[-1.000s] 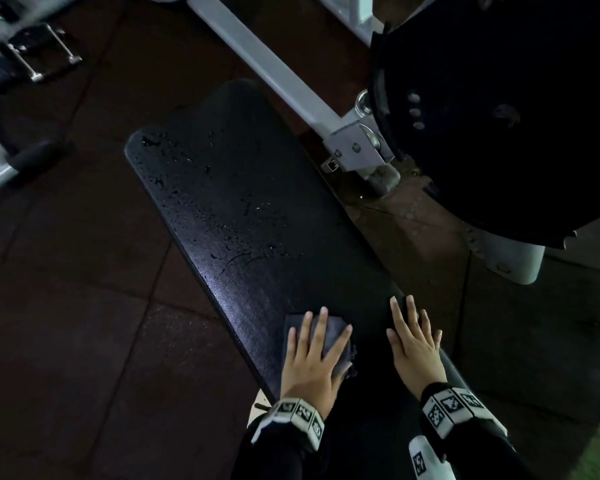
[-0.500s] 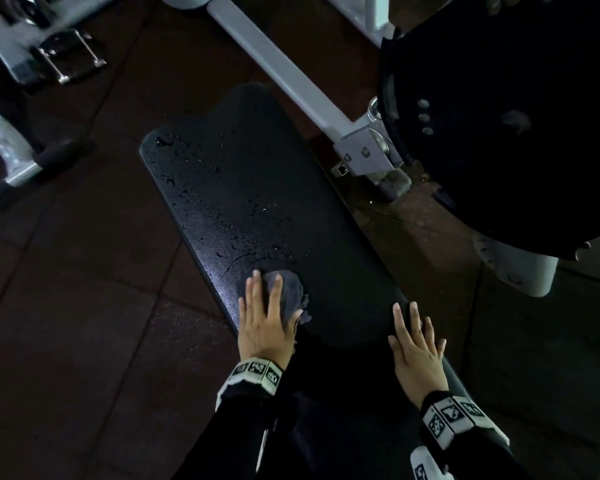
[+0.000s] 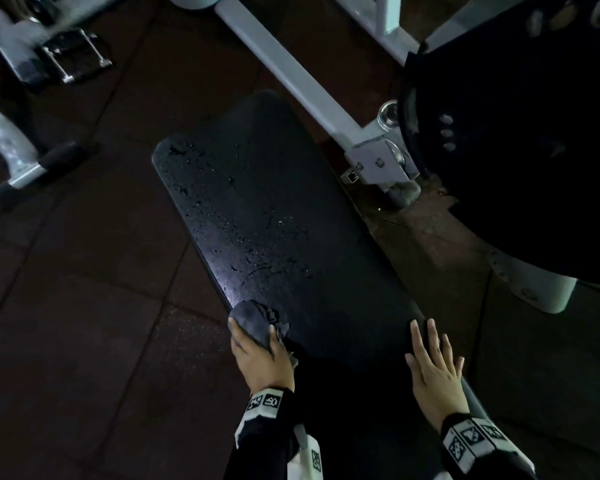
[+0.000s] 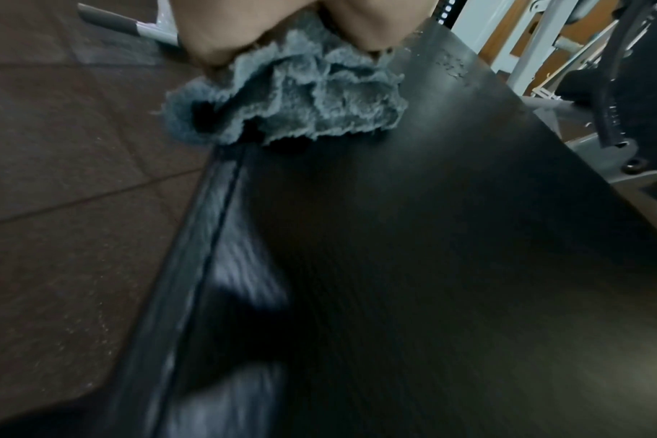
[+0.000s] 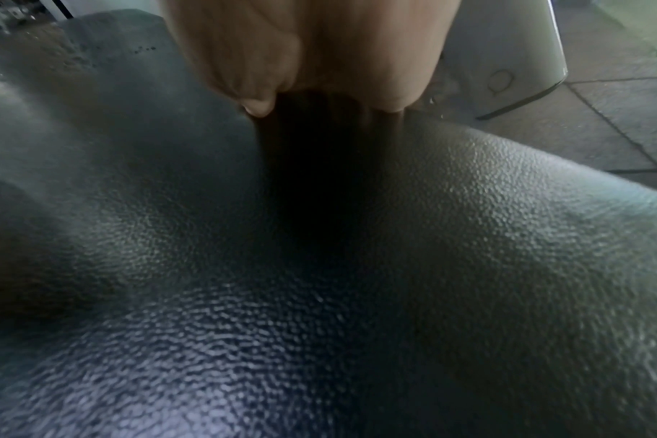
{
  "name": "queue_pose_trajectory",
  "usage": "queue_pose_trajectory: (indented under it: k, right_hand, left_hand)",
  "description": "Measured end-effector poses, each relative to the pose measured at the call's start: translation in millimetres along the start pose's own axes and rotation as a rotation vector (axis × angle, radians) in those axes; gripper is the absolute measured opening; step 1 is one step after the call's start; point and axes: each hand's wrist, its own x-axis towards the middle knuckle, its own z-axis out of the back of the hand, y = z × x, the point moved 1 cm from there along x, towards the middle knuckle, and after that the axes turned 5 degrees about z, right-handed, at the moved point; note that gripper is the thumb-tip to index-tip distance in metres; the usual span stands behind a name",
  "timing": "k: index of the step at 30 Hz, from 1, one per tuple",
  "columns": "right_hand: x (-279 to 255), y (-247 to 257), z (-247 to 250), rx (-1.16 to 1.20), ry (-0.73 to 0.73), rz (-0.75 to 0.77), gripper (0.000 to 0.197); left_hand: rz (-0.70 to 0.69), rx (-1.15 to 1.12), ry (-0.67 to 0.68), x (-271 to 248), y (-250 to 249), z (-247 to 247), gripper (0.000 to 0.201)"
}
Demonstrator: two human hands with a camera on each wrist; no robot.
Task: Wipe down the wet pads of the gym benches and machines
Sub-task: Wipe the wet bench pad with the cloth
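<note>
Head view, left hand: the left hand is clamped on a crumpled grey terry cloth, fingers wrapped round the wad, at the left edge of the long black textured vinyl bench pad. The bunched hold likely gives a thick wiping face and firm pressure.
Head view, wet area: water droplets lie on the pad ahead of the left hand, towards its far end. The stretch level with and behind the hands looks matt and dry, so I judge the wipe about half done.
Head view, right hand: the right hand lies flat at the pad's right edge, fingers straight and spread, holding nothing, well apart from the cloth. It probably braces the person as they lean forward.
Head view, surroundings: a white steel machine frame runs ahead of the right hand, with a large black disc beside it.
Left wrist view: the cloth hangs under the curled fingers, overlapping the pad's left side seam; droplets glint beyond it.
Right wrist view: palm and fingers press the grained vinyl.
Writing: no brand or wording is readable; the white wrist bands carry only black-and-white square marker patterns.
</note>
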Motion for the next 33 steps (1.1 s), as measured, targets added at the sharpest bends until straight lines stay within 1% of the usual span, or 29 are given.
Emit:
queue_pose_trajectory:
  k: [3,6,9,12,14,20,22,23,25,27,30,33]
  right_hand:
    - [-1,2,1,-0.001,0.020,-0.017,0.055]
    - [0,3,4,0.001,0.053,-0.043,0.056]
    - [2,4,6,-0.008,0.085,-0.059,0.056]
    - [3,7,10,-0.009,0.111,-0.086,0.055]
    - [2,6,11,-0.013,0.128,-0.091,0.055]
    - [2,7,13,-0.021,0.153,-0.106,0.056]
    - [3,7,13,-0.019,0.144,-0.105,0.056]
    - [3,7,12,-0.023,0.143,-0.105,0.056]
    - [3,8,12,-0.035,0.148,-0.114,0.056]
    - [3,8,12,-0.031,0.141,-0.115,0.056]
    - [2,8,11,-0.026,0.139,-0.110,0.056]
    - [2,7,10,-0.019,0.134,-0.103,0.056]
  left_hand:
    - [0.012,-0.051,0.016,29,-12,11,0.073]
    - [-0.061,-0.067,0.038,62,-32,21,0.072]
    - [-0.136,-0.036,0.042,97,-55,31,0.071]
    - [-0.208,0.033,0.065,126,-70,39,0.072]
    - [-0.261,0.095,0.077,135,-73,44,0.073]
    - [-0.341,0.302,0.107,172,-95,55,0.075]
    - [-0.373,0.425,0.110,184,-111,53,0.073]
    - [-0.398,0.524,0.121,186,-119,51,0.073]
    - [-0.483,0.715,0.187,184,-134,39,0.073]
    - [-0.577,0.811,0.269,173,-144,24,0.075]
    - [-0.759,0.898,0.341,146,-132,5,0.074]
    - [-0.887,0.862,0.380,114,-98,5,0.067]
